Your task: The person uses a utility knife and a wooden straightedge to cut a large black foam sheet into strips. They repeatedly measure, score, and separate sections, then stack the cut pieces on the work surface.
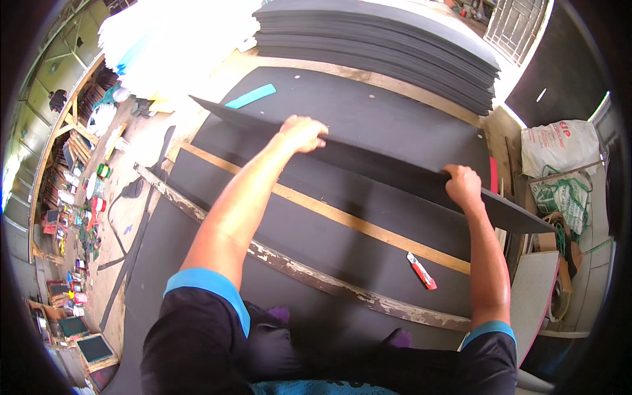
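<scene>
A long, thin black sheet (382,161), foam-like in look, stands tilted on edge across the work surface. My left hand (303,133) is closed over its top edge left of the middle. Farther right, my right hand (464,187) grips the same edge, its fingers partly hidden behind the sheet. Below the sheet, a yellowish wooden strip (349,225) lies across the black material (329,243). A red and white utility knife (421,270) rests between that strip and a long bar with flaking paint (309,278), which is nearer to me.
A tall stack of black sheets (375,56) stands at the back. A teal strip (251,96) lies at the far left, and a pink piece (494,174) at the right. White sacks (559,148) sit far right. Pots and tools (82,230) clutter the left floor.
</scene>
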